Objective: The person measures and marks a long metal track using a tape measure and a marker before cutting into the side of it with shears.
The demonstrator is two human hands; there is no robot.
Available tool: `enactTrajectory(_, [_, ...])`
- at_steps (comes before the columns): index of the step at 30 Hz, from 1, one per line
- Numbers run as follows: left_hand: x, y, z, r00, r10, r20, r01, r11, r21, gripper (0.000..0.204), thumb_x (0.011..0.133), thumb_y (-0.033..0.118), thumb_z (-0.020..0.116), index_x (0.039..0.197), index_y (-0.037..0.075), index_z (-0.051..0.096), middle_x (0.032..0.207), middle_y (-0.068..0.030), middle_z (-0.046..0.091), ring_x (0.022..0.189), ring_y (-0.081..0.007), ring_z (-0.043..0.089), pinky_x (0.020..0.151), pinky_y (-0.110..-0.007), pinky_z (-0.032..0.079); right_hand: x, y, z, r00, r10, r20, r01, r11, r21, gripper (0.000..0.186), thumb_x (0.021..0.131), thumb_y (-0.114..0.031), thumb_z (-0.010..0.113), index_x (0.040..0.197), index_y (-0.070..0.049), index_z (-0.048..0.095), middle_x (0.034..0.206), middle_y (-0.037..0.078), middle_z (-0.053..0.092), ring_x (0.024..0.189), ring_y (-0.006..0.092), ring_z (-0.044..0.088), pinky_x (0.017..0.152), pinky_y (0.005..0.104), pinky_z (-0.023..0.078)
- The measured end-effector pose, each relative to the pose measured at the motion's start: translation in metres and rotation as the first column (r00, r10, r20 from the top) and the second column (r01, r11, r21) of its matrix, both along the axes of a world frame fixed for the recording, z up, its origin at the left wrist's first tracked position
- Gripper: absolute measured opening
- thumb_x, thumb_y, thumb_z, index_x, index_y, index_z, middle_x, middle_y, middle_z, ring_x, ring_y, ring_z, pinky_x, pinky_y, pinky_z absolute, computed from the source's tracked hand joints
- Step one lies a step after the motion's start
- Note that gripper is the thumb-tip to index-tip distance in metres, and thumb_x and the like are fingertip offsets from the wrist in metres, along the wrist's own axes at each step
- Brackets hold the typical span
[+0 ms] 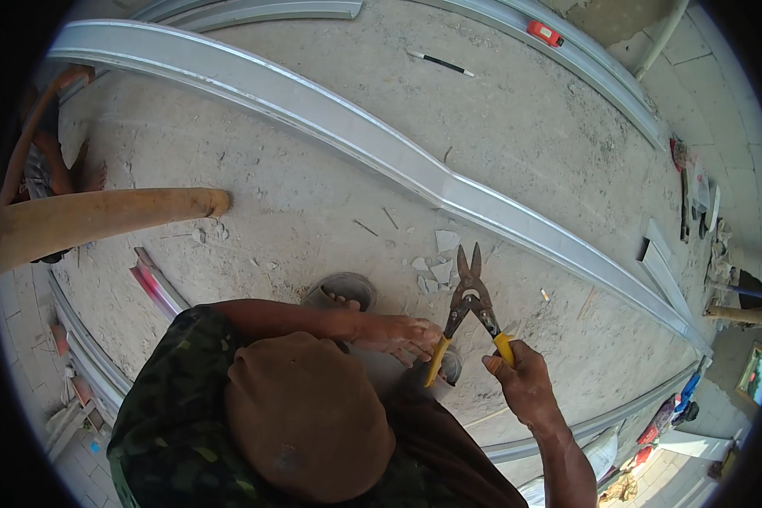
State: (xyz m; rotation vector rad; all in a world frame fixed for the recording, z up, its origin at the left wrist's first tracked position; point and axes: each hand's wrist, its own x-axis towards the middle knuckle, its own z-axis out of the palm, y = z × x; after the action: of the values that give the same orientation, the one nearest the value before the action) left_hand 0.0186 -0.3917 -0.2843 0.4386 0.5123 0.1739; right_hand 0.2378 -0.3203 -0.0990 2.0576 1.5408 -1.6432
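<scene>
My right hand [525, 381] is closed round one yellow handle of a pair of tin snips [472, 292]. The snips stand jaws-up, blades slightly parted and handles spread. My left hand [402, 336] is beside the other yellow handle, its fingers stretched out and apart; whether they touch the handle I cannot tell. Beyond the snips, a long silvery metal channel [313, 110] runs across the floor from upper left to lower right, with a bend near its middle [444, 186]. The snips are apart from it.
A wooden pole [118, 218] juts in from the left, near another person's limbs [51, 161]. A red tape measure [545, 33] lies on a metal channel at the back. A black-and-white marker [442, 63] and broken chips [438, 267] lie on the dusty floor. My feet [343, 296] are below my arms.
</scene>
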Motion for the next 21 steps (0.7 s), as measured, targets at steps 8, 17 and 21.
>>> enactTrajectory(8, [0.000,0.015,-0.002,0.892,0.451,0.046,-0.389,0.813,-0.434,0.053,0.097,0.057,0.044,0.111,0.007,0.048,0.088,-0.0115,0.063,0.081,-0.0231,0.062,0.075,-0.039,0.050,-0.062,0.021,-0.026,0.962,0.236,0.135,-0.250,0.964,0.090,0.034,0.088,-0.025,0.063,0.089,0.009,0.055,0.070,0.016,0.057,0.064,0.0220,0.052,0.062,0.0393,0.042])
enactTrajectory(17, [-0.003,0.022,-0.017,0.891,0.446,0.078,-0.376,0.825,-0.422,0.051,0.100,0.054,0.037,0.115,0.008,0.050,0.092,-0.0113,0.064,0.081,-0.0243,0.063,0.078,-0.041,0.050,-0.079,0.023,-0.030,0.968,0.190,0.164,-0.208,0.973,0.104,0.033,0.088,-0.023,0.063,0.089,0.009,0.055,0.068,0.018,0.056,0.063,0.0224,0.054,0.062,0.0386,0.043])
enactTrajectory(21, [-0.011,0.022,-0.021,0.886,0.457,0.077,-0.396,0.833,-0.387,0.051,0.100,0.054,0.036,0.116,0.008,0.050,0.091,-0.0105,0.064,0.078,-0.0231,0.062,0.077,-0.040,0.050,-0.098,0.026,-0.025,0.959,0.215,0.184,-0.229,0.972,0.056,0.029,0.088,-0.020,0.063,0.096,0.007,0.055,0.076,0.027,0.062,0.076,0.0449,0.063,0.067,0.0467,0.048])
